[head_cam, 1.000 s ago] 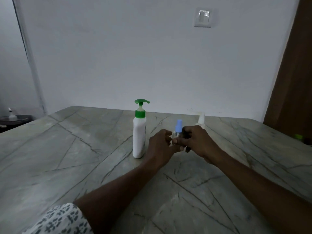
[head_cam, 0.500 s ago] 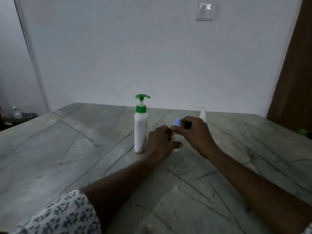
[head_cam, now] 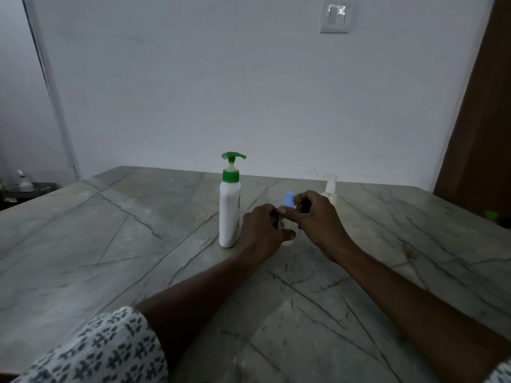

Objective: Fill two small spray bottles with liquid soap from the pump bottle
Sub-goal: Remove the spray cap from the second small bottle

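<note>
The blue spray cap [head_cam: 289, 199] is being pinched by the right hand [head_cam: 318, 219], thumb against fingers. The small bottle under it is hidden inside the left hand [head_cam: 262, 230], which is curling round it on the marble table [head_cam: 110, 244]. A jerky twist is risking a slip, knocking the pump bottle [head_cam: 229, 217] just beside it or the second spray bottle [head_cam: 330, 186] behind.
</note>
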{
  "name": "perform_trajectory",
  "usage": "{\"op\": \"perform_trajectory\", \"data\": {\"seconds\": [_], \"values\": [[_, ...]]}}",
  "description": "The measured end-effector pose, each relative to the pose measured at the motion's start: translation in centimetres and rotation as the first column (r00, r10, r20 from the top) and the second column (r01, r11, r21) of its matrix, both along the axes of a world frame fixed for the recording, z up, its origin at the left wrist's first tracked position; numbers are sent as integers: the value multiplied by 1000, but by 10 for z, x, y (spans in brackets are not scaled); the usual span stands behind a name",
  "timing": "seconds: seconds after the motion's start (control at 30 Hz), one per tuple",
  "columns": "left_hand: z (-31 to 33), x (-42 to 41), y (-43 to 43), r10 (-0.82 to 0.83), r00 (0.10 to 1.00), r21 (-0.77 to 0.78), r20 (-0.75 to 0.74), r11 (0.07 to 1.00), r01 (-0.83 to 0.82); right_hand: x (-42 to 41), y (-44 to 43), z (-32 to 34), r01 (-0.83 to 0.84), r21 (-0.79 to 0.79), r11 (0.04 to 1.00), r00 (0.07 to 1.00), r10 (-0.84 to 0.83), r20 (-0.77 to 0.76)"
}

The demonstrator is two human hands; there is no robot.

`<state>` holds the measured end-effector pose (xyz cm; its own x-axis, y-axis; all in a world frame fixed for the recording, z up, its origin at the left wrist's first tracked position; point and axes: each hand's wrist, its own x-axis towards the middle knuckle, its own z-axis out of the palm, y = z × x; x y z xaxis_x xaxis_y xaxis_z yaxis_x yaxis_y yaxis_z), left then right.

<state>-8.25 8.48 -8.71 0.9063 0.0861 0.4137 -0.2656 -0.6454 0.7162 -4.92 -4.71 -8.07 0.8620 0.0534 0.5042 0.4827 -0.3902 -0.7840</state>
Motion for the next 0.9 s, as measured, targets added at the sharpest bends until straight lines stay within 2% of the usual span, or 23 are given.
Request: {"op": "perform_trajectory", "data": {"seconds": [0.1, 0.2, 0.37, 0.47, 0.6, 0.77, 0.9], "values": [[-2, 1, 1, -7, 1000, -35, -4, 999, 6, 1, -4, 0, -108, 37, 993, 994, 108, -22], [-2, 2, 1, -13, 1000, -28, -11, 1000, 13, 2, -10, 2, -176, 103, 979, 976, 187, -109], [-1, 1, 0, -12, 1000, -9, 10, 1000, 12, 1, -1, -4, -15, 53, 998, 997, 19, -80], [-1, 1, 0, -9, 1000, -18, 5, 1000, 9, -1, 1, -1, -60, 28, 998, 998, 61, -25], [-2, 2, 1, -10, 1000, -16, 5, 1000, 10, -4, 2, 2, -114, 88, 990, 990, 121, -75], [-2, 2, 1, -22, 1000, -5, 7, 1000, 22, -4, 3, 0, -21, 16, 1000, 1000, 20, 20], [-3, 3, 2, -28, 1000, -27, -3, 999, 28, -4, -2, 3, -118, -15, 993, 993, 118, 2]]}}
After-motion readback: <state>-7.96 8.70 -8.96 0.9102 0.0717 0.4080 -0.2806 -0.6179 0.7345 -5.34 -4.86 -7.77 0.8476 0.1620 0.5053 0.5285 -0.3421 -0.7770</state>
